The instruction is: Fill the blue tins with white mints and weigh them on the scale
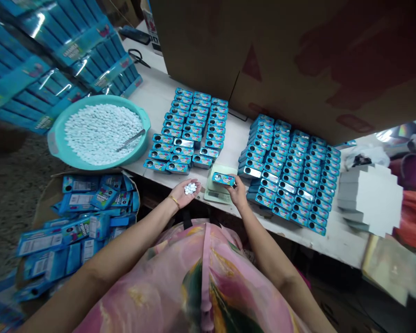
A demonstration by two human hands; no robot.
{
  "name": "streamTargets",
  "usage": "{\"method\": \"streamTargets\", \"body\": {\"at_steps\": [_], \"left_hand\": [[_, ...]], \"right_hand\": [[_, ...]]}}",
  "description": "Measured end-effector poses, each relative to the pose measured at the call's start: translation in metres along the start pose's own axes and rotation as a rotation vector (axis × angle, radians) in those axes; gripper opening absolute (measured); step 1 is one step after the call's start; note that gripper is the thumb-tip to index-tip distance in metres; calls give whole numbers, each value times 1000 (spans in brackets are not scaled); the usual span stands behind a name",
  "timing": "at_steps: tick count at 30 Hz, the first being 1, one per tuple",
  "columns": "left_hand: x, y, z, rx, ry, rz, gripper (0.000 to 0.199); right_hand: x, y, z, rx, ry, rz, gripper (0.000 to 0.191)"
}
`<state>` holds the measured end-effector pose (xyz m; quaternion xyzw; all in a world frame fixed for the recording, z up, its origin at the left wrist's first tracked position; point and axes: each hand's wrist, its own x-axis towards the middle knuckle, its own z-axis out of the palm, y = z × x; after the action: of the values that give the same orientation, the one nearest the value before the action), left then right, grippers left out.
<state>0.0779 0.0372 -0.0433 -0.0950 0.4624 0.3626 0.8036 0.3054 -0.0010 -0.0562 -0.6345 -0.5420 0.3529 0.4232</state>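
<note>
My left hand [180, 195] is palm up and cupped, holding a small heap of white candies [190, 188]. In my right hand [239, 192] I grip a small blue tin [223, 179] by its right end, fingers closed round it. The tin is over a pale kitchen scale [217, 196] at the table's front edge; whether it touches the scale I cannot tell. To the left, a turquoise basin [143, 121] is full of white candies, with a metal spoon [131, 140] lying in them.
Rows of blue tins [194, 122] stand behind my hands, with more stacked rows [291, 171] to the right. A large cardboard box [280, 60] backs the table. Lower left is a carton of blue packets [79, 203]. Scissors [137, 58] and white card sheets [370, 199] lie at the sides.
</note>
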Motion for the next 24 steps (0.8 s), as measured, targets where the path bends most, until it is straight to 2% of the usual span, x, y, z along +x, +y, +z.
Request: {"method": "streamTargets", "body": {"at_steps": [3,7,10,12,14,16,18,21,24], "left_hand": [[-11,1,-11,5,25,-3,13],[-25,-5,-20,34,11,-33,14],[-31,-11,-28,65,-6,-88,16],[-32,-14,-34,97,-1,-123,16],[-28,-14,-39,137,-2,-143,14],[-19,-13,-40,214,7,-136,13],[-3,-10,-36,354,38,-89,14],[26,-11,-22,541,91,-15,13],[48,-21,-8,647,125,-5,9]], "right_hand": [[1,6,-2,31,3,39,35],[-20,-20,-18,-225,20,-130,49],[-50,-41,-19,-430,-49,-232,33],[-67,-39,-14,-485,-74,-190,24],[-77,-22,-9,-492,-13,-64,25],[-78,6,-7,-468,83,97,29],[-72,35,-7,-430,100,228,32],[-62,64,-5,-395,48,304,31],[-60,69,0,-402,43,319,31]]}}
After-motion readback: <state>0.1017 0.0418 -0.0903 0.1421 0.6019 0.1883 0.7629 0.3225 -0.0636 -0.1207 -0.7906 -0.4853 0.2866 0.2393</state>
